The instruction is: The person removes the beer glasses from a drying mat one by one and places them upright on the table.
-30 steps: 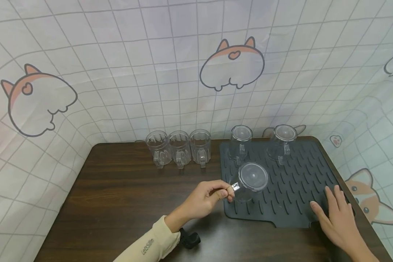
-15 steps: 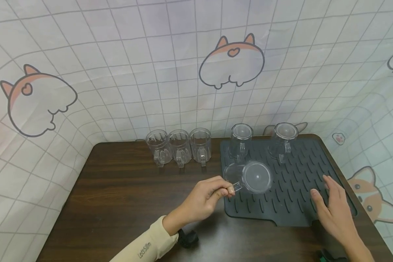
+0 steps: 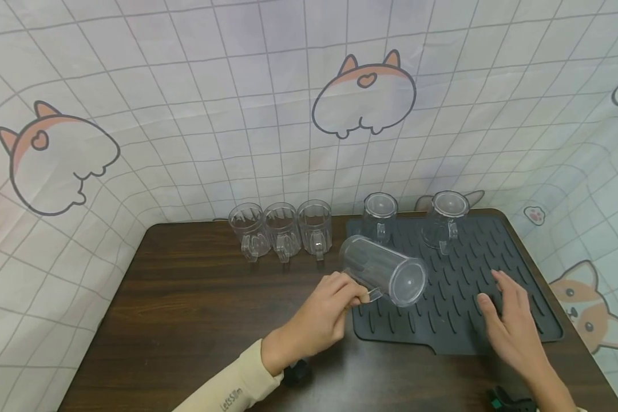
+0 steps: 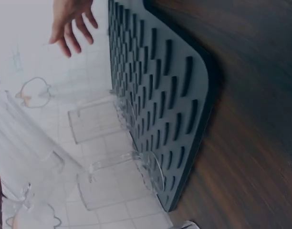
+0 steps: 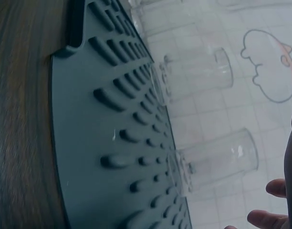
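My left hand grips the handle of a clear glass mug. The mug hangs tilted on its side over the left part of a dark ridged drying mat, its base facing right and toward me. Only a blurred part of this mug shows in the left wrist view. My right hand is above the mat's right front, fingers extended and thumb apart, holding nothing. Two more glass mugs stand upside down at the mat's back, one on the left and one on the right.
Left of the mat, three upright glass mugs stand in a row at the back of the dark wooden table. A white gridded cloth with cartoon animals hangs close behind the table and along its sides.
The gripped mug has turned from nearly base-up to lying sideways, its mouth swinging back and left. My right hand has lifted from the mat's right edge and moved slightly left.
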Action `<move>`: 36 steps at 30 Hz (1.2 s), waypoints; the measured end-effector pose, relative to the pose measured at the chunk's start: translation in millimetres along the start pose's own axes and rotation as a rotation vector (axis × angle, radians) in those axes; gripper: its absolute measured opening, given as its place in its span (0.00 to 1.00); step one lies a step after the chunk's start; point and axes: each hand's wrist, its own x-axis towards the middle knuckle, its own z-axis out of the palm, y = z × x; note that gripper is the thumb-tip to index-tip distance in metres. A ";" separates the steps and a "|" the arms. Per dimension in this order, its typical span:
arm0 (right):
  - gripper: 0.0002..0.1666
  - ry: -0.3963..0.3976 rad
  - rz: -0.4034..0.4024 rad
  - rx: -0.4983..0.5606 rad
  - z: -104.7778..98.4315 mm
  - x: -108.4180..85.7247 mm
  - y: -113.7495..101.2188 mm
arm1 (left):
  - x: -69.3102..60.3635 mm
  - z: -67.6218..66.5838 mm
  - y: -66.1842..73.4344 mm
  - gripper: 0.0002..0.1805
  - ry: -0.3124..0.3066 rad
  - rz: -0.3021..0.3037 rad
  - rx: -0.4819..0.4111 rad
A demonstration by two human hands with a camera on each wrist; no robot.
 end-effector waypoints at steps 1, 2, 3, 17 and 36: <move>0.38 0.000 -0.005 0.002 0.9 0.6 -1.8 | -0.2 1.0 -0.2 0.07 0.007 0.015 0.029; 0.38 0.002 -0.012 0.007 1.9 1.2 -3.4 | -0.4 1.9 -0.5 0.07 0.013 0.026 0.056; 0.38 0.002 -0.015 0.011 2.8 1.9 -5.3 | -0.7 2.8 -0.7 0.07 0.018 0.034 0.080; 0.35 0.011 -0.083 0.093 20.3 3.4 -29.0 | -7.4 11.7 -2.3 0.13 -0.017 0.158 0.299; 0.27 -0.033 -0.138 0.357 58.8 1.1 -58.8 | -21.1 32.8 -0.2 0.11 -0.019 0.209 0.509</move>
